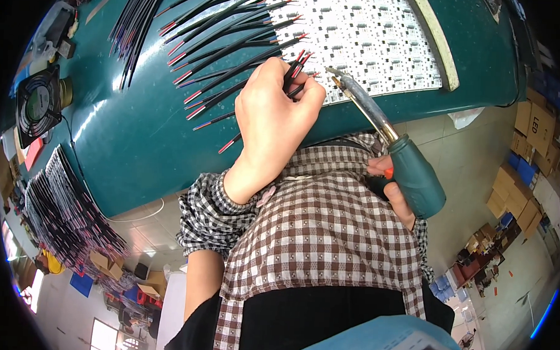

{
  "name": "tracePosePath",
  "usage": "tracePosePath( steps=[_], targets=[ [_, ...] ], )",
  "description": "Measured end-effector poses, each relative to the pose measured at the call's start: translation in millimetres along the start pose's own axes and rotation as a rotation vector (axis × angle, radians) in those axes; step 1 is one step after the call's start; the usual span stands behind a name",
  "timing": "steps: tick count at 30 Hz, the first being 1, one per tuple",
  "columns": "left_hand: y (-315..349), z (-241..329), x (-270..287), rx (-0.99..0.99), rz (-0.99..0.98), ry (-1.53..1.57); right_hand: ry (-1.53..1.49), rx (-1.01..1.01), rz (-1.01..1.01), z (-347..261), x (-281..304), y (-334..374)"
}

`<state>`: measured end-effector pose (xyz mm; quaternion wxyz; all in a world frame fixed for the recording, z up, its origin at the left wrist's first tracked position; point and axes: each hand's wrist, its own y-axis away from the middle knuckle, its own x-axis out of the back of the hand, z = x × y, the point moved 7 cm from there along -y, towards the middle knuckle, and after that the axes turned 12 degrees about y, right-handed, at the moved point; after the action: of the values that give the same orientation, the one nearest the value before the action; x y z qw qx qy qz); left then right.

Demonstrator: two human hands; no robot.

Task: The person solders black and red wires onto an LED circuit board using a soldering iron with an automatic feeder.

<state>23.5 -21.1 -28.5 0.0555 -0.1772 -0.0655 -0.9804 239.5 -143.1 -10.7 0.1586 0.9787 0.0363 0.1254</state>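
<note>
My left hand [273,116] is closed, thumb against fingers, around black cables [299,64] whose red and dark stripped ends point up past the fingertips. My right hand [399,198] wraps the dark green handle of a soldering gun [416,173], one finger beside its red trigger; part of this hand is hidden behind the handle. The gun's metal tip and a grey tube along it reach up and left, just right of the held cable ends. Beyond lies a white sheet of small circuit boards [365,36], with a row of black cables [229,37] along its left edge.
A green table [132,163] carries a loose cable bundle [140,28] at the far left and a black fan [39,99] at its left edge. A pale curved strip [436,41] borders the sheet. More cables [63,210] hang lower left; cardboard boxes [540,135] stand right.
</note>
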Motion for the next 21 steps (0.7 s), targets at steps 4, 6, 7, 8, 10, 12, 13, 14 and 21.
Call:
tracePosePath(
  steps=[4, 6, 7, 8, 10, 12, 13, 14, 21],
  targets=[
    [-9.6, 11.1, -6.0, -0.037, -0.002, -0.009, 0.025, 0.031, 0.030, -6.8, 10.7, -4.8],
    [-13.2, 28.4, -13.0, -0.127, -0.042, 0.008, -0.025, 0.057, 0.098, -11.5, 24.5, -0.1],
    [-10.6, 34.9, -9.1, -0.144, -0.092, -0.031, -0.023, 0.093, 0.087, -13.2, 25.2, 3.9],
    [-7.8, 41.4, -6.4, -0.134, -0.151, 0.018, -0.004, 0.144, 0.101, -13.8, 29.4, 5.0],
    [-2.5, 20.0, -1.4, -0.039, -0.213, 0.161, -0.045, 0.130, 0.163, -10.4, 23.7, -2.6],
    [4.1, -6.1, 6.5, 0.175, -0.244, 0.272, -0.177, 0.116, 0.205, -13.5, 23.7, -16.6],
    [9.7, -6.2, 11.1, 0.159, -0.265, 0.216, -0.158, 0.109, 0.233, -13.9, 27.3, -13.4],
    [15.6, -8.4, 17.1, 0.159, -0.274, 0.149, -0.156, 0.139, 0.255, -17.2, 34.8, -8.7],
    [20.9, 42.0, 75.3, -0.348, -0.066, 0.149, -0.216, 0.250, 0.270, -38.0, 39.8, 0.6]
  ],
)
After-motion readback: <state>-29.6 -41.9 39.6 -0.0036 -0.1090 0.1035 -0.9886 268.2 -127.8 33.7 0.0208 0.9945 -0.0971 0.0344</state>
